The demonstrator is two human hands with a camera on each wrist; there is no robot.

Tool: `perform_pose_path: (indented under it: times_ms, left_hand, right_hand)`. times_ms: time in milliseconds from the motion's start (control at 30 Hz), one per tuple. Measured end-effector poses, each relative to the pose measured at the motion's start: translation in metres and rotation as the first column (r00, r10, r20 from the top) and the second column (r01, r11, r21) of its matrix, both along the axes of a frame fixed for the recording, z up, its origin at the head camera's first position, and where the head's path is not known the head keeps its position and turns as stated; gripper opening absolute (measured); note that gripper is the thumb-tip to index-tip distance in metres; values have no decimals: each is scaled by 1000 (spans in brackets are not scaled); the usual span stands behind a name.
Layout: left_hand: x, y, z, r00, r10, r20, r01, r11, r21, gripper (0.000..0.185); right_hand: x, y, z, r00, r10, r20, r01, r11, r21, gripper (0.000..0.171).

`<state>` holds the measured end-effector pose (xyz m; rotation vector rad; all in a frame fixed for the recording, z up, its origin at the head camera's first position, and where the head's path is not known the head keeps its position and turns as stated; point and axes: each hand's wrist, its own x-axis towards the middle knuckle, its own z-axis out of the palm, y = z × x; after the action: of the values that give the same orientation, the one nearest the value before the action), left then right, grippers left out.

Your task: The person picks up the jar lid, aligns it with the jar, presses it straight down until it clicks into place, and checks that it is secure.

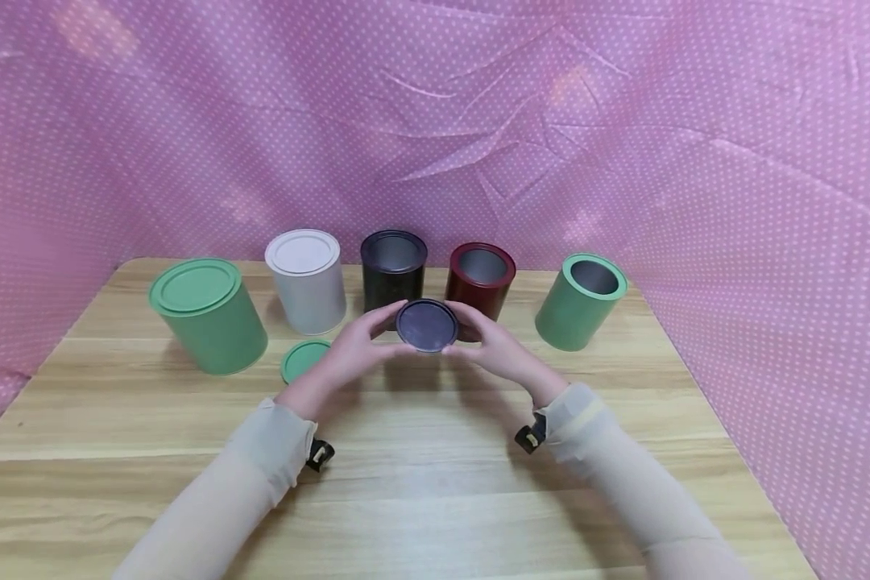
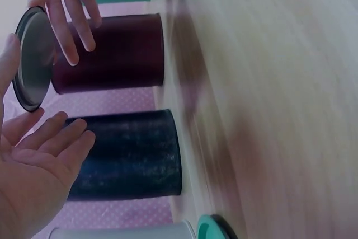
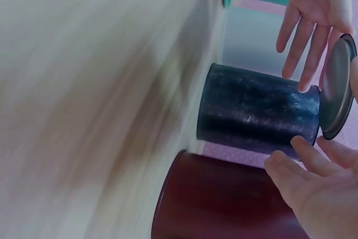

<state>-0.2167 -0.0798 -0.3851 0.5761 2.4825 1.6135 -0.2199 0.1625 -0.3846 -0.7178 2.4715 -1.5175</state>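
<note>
Both hands pinch a round black lid [image 1: 427,325] by its rim, one from each side, raised above the table. My left hand [image 1: 353,346] has thumb and index finger at the lid's left edge, its other fingers spread free in the left wrist view. At the opposite edge, my right hand [image 1: 496,348] grips in the same way. Just behind the lid stand a black can [image 1: 393,278], open at the top, and a dark red can [image 1: 482,278], also uncovered. The lid's grey underside [image 2: 36,60] shows in the left wrist view.
To the left are a large green can [image 1: 213,322] and a white can [image 1: 308,290], both lidded. A green lid [image 1: 304,358] lies beside the left wrist. An uncovered green can [image 1: 576,310] stands at right. Pink dotted cloth [image 1: 435,121] hangs around the wooden table [image 1: 420,499].
</note>
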Motion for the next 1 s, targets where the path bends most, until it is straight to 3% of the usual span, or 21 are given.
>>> perform_pose_path:
  times_ms: [233,733,1000]
  left_hand:
    - [1,-11,1,998,67,9,-67,997,26,75]
    - [-2,-11,11,977,197,-75,-190,977,93,79]
    - [-6,-9,15,964,242,-112,-236,969,67,77]
  right_hand:
    - [-2,-17,5,998,-56,-7,56,996,-69,67]
    - [-9,-46,7,982,-173,-74,158,972,-172,72]
    - [-15,-50,12,975,-203,-84,189,971,-148,67]
